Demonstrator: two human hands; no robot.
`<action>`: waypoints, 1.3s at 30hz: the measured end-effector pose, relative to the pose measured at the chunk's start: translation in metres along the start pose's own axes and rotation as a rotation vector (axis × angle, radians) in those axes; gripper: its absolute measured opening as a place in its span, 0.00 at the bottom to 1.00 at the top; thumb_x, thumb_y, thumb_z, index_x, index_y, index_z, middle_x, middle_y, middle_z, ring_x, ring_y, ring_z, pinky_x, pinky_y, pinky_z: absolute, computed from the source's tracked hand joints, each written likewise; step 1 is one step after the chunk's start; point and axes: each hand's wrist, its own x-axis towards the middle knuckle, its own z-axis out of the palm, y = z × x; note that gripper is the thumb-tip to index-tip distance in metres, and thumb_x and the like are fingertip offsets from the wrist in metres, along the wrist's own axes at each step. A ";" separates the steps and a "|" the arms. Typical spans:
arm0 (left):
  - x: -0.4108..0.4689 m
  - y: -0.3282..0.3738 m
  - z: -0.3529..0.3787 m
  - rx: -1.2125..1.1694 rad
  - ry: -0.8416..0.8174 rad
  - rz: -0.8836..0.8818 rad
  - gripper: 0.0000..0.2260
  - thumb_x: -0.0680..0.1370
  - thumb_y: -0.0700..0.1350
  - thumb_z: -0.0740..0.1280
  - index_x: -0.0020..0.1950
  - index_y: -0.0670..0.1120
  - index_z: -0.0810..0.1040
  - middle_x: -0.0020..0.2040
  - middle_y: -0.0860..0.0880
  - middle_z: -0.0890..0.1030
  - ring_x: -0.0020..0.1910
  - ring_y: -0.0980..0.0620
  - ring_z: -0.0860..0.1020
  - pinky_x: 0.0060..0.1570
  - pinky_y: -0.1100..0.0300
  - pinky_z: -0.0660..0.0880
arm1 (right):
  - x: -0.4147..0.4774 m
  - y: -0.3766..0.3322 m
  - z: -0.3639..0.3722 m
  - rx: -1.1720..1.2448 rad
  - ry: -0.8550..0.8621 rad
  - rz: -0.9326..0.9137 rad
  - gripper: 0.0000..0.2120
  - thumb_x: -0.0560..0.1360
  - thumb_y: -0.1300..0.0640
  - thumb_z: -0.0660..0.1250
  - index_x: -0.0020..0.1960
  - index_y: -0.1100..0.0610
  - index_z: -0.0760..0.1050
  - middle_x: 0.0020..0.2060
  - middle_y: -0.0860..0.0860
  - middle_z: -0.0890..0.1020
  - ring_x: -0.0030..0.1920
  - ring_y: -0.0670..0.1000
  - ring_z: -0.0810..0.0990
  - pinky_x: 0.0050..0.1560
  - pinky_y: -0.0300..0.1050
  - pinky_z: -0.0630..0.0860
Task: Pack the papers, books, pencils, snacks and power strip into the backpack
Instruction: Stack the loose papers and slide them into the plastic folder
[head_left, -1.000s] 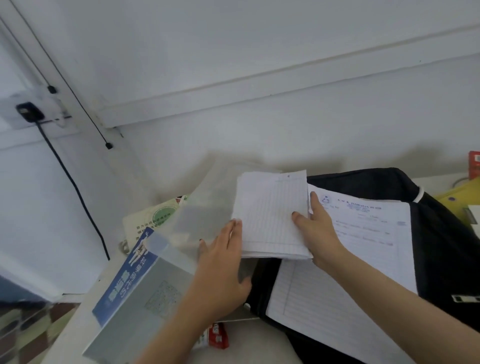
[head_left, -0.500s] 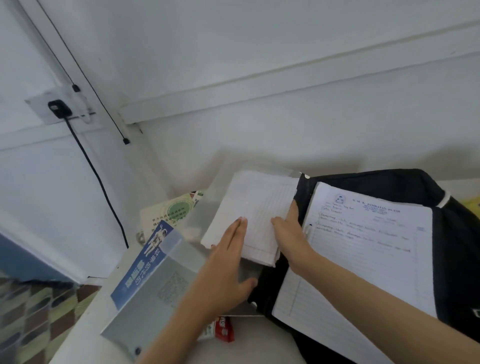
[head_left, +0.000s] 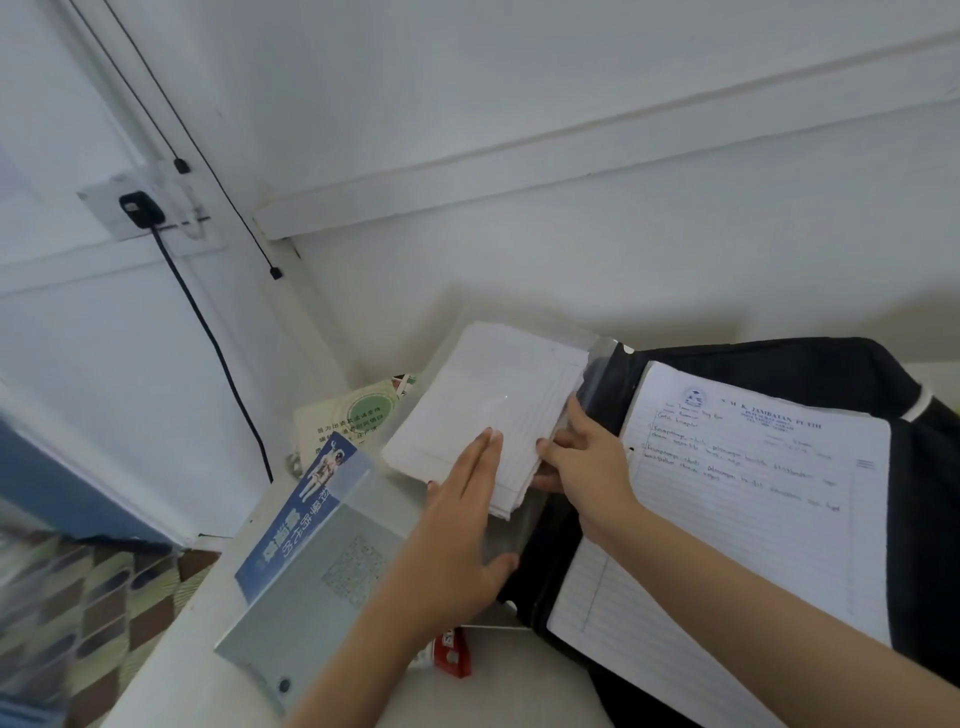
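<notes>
- Counted: one stack of papers (head_left: 480, 410), one big lined sheet (head_left: 753, 509) with handwriting, one black backpack (head_left: 841, 371), two books, one red packet (head_left: 456, 659), and two hands.
- The stack of papers is a folded white bundle. Its long axis runs from the person toward the wall, with the far end leaning a little right. A clear plastic sleeve (head_left: 600, 379) lies around it.
- The stack sits over the far part of the white tabletop (head_left: 498, 699), between the books on the left and the backpack on the right.
- The left grip (head_left: 457, 525) is released. Its fingers are straight and laid flat on the near half of the stack, with the thumb spread to the right.
- The right grip (head_left: 584, 460) is grasping the stack's right long edge, fingers on top and thumb beneath, so the papers reach left and away from it.
- The big lined sheet lies on the backpack, just right of the right grip.
- The blue-banded book (head_left: 311, 556) lies near the tabletop's left edge, with the green booklet (head_left: 358, 415) beyond it.
- The red packet shows under the left forearm.
</notes>
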 end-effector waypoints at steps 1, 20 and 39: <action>0.000 0.001 -0.001 0.000 0.003 0.002 0.47 0.73 0.47 0.69 0.68 0.60 0.29 0.70 0.67 0.35 0.73 0.64 0.37 0.75 0.51 0.48 | 0.000 0.000 0.003 0.042 -0.021 0.010 0.32 0.76 0.71 0.62 0.75 0.51 0.58 0.51 0.54 0.81 0.45 0.51 0.83 0.39 0.44 0.82; 0.000 -0.001 -0.003 0.016 -0.026 0.001 0.45 0.73 0.49 0.70 0.70 0.59 0.33 0.70 0.65 0.39 0.73 0.62 0.40 0.75 0.56 0.47 | 0.015 -0.013 -0.001 -0.283 -0.179 0.073 0.28 0.78 0.61 0.63 0.75 0.52 0.57 0.36 0.56 0.82 0.26 0.51 0.80 0.29 0.42 0.79; 0.057 -0.094 -0.063 -0.418 0.208 -0.503 0.13 0.77 0.45 0.66 0.62 0.45 0.75 0.52 0.43 0.79 0.47 0.48 0.76 0.50 0.58 0.71 | -0.015 -0.008 -0.033 -0.430 -0.032 -0.011 0.28 0.78 0.64 0.60 0.75 0.51 0.57 0.47 0.56 0.80 0.33 0.49 0.81 0.30 0.39 0.79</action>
